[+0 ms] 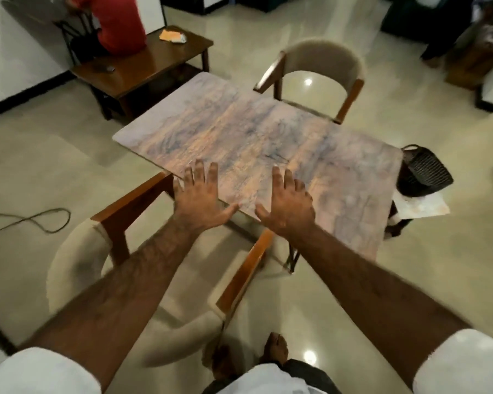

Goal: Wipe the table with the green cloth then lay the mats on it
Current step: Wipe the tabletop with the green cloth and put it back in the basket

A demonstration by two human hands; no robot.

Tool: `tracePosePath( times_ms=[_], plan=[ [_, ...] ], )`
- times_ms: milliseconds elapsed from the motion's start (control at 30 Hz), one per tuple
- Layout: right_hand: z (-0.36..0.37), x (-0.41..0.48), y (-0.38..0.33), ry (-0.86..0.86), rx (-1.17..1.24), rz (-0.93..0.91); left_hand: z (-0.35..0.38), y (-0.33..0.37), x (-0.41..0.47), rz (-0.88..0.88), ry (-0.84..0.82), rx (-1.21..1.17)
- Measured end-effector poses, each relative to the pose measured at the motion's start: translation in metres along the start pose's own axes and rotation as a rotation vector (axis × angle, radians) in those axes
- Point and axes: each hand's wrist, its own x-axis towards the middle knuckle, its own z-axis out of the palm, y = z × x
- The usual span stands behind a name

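Note:
A rectangular table [254,132] with a marbled pink-brown top stands ahead of me, its top bare. My left hand [201,197] and my right hand [286,204] are stretched out side by side over its near edge, palms down, fingers spread and straight, holding nothing. Whether the palms touch the top I cannot tell. A dark woven basket [423,172] sits just off the table's right end, above a pale marbled sheet [427,207] that may be a mat. No green cloth is in view.
A padded chair with wooden arms [131,220] stands between me and the table; another chair [322,75] is on the far side. A dark wooden side table [154,61] with a seated person in red stands at the back left. A cable [34,220] lies on the tiled floor.

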Motion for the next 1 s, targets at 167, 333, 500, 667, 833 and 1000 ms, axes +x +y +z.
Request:
tracePosePath(
  times_ms=[167, 333, 500, 667, 833, 1000],
  plan=[
    [-0.084, 0.013, 0.07, 0.242, -0.08, -0.011, -0.06, 0.099, 0.035, 0.24, 0.252, 0.019],
    [-0.138, 0.008, 0.162, 0.357, -0.091, 0.049, -0.091, 0.199, 0.051, 0.301, 0.341, 0.062],
    [-0.16, -0.01, 0.273, 0.358, -0.119, 0.098, -0.084, 0.308, 0.055, 0.302, 0.354, 0.016],
    [-0.163, -0.025, 0.393, 0.329, -0.141, 0.15, -0.061, 0.423, 0.058, 0.316, 0.355, -0.017],
    [-0.163, -0.035, 0.493, 0.294, -0.141, 0.186, -0.029, 0.511, 0.073, 0.359, 0.315, 0.002],
    [-0.164, -0.019, 0.578, 0.263, -0.157, 0.224, -0.009, 0.58, 0.112, 0.379, 0.307, 0.022]
  ],
)
